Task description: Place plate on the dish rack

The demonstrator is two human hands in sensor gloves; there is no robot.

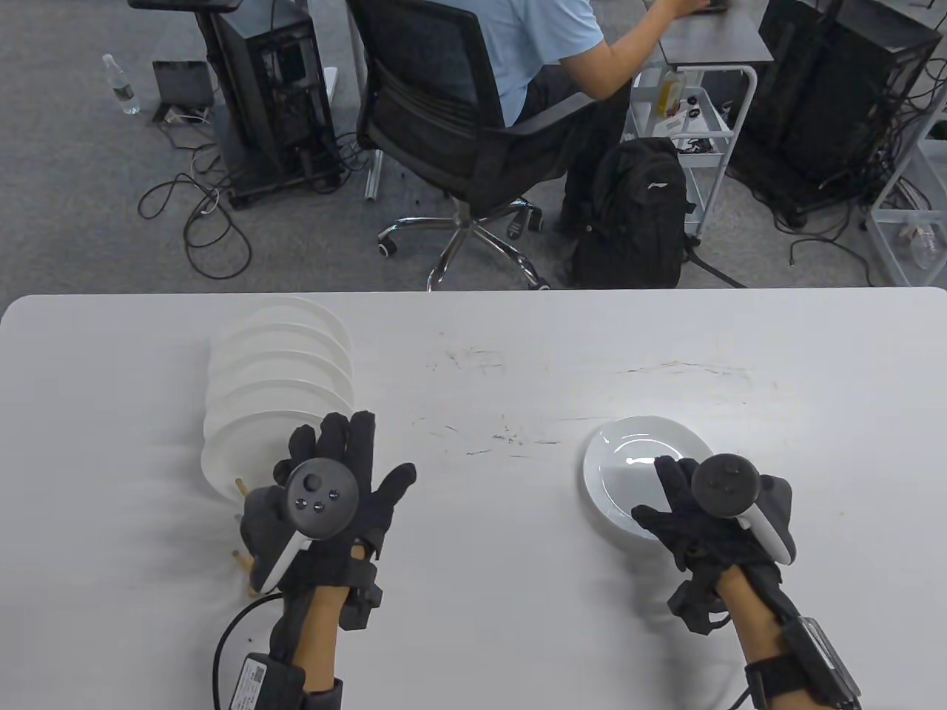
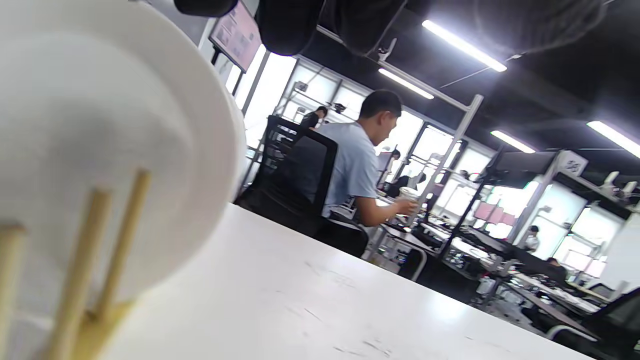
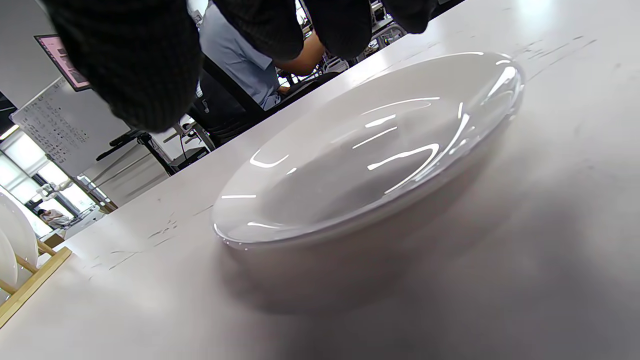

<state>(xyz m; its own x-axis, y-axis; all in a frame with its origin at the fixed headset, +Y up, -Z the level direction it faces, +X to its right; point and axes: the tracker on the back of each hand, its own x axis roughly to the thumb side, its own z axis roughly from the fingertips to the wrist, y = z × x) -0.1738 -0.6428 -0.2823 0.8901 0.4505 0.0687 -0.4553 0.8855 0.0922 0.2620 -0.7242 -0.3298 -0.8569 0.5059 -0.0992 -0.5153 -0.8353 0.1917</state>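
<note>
A white plate [image 1: 629,462] lies flat on the white table at the right; it fills the right wrist view [image 3: 370,150]. My right hand [image 1: 669,499] hovers over its near edge with the fingers stretched out, and the fingertips [image 3: 145,65] hang above the plate without gripping it. A wooden dish rack [image 1: 242,518] stands at the left with several white plates [image 1: 277,377] upright in it. My left hand [image 1: 348,462] is open with spread fingers beside the nearest racked plate [image 2: 100,140], holding nothing. The rack's pegs [image 2: 117,250] show close up in the left wrist view.
The rack's corner [image 3: 30,282] shows at the left in the right wrist view. The table's far edge [image 1: 473,292] borders a floor with an office chair [image 1: 459,140], a seated person and a backpack [image 1: 636,214]. Bare tabletop [image 1: 488,518] lies between my hands.
</note>
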